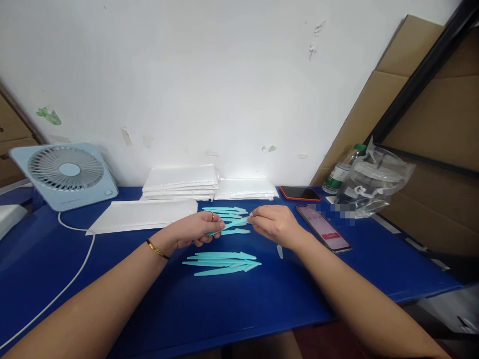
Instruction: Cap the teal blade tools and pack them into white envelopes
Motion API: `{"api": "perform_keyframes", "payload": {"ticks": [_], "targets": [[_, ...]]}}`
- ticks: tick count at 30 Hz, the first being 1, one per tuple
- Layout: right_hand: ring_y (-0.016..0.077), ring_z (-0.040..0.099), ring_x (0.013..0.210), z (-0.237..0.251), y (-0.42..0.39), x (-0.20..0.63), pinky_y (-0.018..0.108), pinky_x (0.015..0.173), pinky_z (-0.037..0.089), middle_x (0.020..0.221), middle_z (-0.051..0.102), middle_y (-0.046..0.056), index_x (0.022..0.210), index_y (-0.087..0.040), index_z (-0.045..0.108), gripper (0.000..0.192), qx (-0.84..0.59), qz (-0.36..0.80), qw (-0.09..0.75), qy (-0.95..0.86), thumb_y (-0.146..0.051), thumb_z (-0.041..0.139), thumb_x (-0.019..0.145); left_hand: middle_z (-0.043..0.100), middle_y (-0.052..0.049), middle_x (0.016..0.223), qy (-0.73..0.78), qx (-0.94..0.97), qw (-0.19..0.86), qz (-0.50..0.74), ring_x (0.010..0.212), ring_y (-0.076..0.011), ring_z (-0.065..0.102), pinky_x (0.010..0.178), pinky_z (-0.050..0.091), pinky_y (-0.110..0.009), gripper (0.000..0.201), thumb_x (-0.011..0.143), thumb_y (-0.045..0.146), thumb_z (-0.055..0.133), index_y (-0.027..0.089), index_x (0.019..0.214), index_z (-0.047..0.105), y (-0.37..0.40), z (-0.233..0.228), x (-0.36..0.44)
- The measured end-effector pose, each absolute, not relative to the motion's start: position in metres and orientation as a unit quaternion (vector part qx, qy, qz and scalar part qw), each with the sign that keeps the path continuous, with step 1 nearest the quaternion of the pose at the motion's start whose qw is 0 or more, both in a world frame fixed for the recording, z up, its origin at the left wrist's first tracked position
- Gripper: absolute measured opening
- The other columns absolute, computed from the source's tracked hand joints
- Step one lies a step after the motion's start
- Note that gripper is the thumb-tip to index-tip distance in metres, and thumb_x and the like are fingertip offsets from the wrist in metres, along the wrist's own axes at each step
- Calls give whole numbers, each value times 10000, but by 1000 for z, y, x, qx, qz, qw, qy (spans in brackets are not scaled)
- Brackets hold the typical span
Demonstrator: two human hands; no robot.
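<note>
At the far left stands a pale blue fan (pixel 65 172), its white cable (pixel 71 279) trailing toward the near edge of the blue table (pixel 224 309). The left hand (pixel 196 229) is closed around the handle of a teal razor (pixel 228 225); the right hand (pixel 275 225) pinches its tip, perhaps a small clear cap. A near pile of razors (pixel 222 263) looks finished, with a loose cap (pixel 280 252) beside it, and a far pile (pixel 226 213) seems left. Two phones (pixel 324 228) lie right.
</note>
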State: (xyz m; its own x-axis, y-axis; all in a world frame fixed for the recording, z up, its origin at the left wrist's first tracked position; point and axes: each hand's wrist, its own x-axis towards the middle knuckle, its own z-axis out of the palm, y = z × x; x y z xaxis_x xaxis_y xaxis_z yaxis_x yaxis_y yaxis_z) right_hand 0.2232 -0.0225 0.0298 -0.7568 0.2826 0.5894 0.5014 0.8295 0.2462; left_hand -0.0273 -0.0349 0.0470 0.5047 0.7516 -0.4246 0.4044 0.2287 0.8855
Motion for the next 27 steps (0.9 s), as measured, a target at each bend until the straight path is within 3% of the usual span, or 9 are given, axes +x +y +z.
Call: {"api": "perform_keyframes", "payload": {"ticks": [4,8,11,13,16,19,24,27], "targets": [[125,602,775,30,-25,215,221,655,456,862,662,51,898,-174,636,180,-188,-128,287,-931,-169,457,877,517,27,731,468,641,589,152,452,-37,328,410,210,-191,372,730,537,559,186,815,469,-35,42,-25],[131,607,807,40,-17,232,226,682,467,903,665,50,919,-191,647,181,-272,3,287,-918,-169,481,849,549,16,685,521,746,367,193,554,-109,479,510,341,-238,296,807,486,453,194,797,503,-30,30,-23],[137,598,686,50,-12,254,234,605,438,809,674,29,829,-204,672,135,-391,54,188,-899,-208,543,791,599,-3,734,544,798,191,178,664,-161,530,568,357,-267,227,826,402,428,211,799,547,-28,23,-22],[149,592,650,54,-11,263,235,554,403,755,675,15,777,-218,682,96,-434,77,89,-893,-247,611,719,623,-17,830,532,818,137,170,762,-181,552,628,380,-279,186,807,361,460,215,833,573,-28,23,-20],[175,591,657,52,-12,264,239,513,353,737,673,11,752,-236,683,144,-462,79,-21,-883,-286,684,617,623,-21,907,494,843,139,158,834,-181,556,677,404,-269,211,778,386,512,219,873,598,-33,27,-19],[184,586,663,47,-14,254,241,500,321,757,667,26,744,-232,670,149,-474,46,-62,-877,-239,670,595,623,-6,829,453,863,205,91,741,-157,556,587,395,-239,270,735,466,557,229,844,624,-41,33,-18],[187,585,705,39,-15,239,248,526,326,798,657,27,708,-208,628,110,-448,-1,-34,-893,-158,589,618,624,8,730,436,858,269,25,609,-124,534,487,356,-216,244,739,451,551,226,776,639,-49,38,-15],[166,585,742,38,-13,239,238,582,378,815,654,24,759,-194,617,117,-417,68,33,-906,-146,546,679,623,9,712,442,856,265,42,593,-119,522,489,350,-214,243,769,432,514,219,749,629,-46,34,-15]]}}
